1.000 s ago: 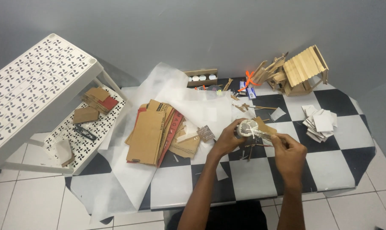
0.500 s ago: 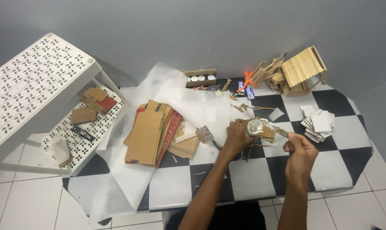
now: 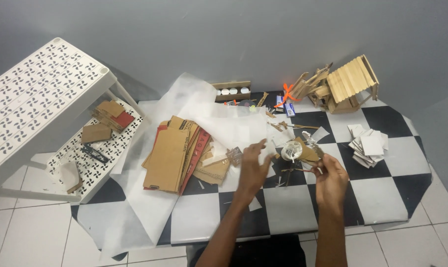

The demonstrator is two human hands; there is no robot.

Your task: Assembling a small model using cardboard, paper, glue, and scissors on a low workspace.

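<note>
1. your right hand (image 3: pixel 331 179) pinches the small cardboard piece (image 3: pixel 308 152) with the clear tape roll (image 3: pixel 291 150) on it, over the middle of the checkered table (image 3: pixel 382 198).
2. your left hand (image 3: pixel 253 168) is spread wide, holding nothing, just left of the roll.
3. the piece's long axis slants up-left from your right fingers, so the right hand's closer.

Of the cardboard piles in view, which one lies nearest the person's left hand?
The large stack of flat brown cardboard sheets with red edges on the checkered table, just beside the left hand. The smaller brown cardboard pieces sit farther off, on the white perforated shelf.
</note>
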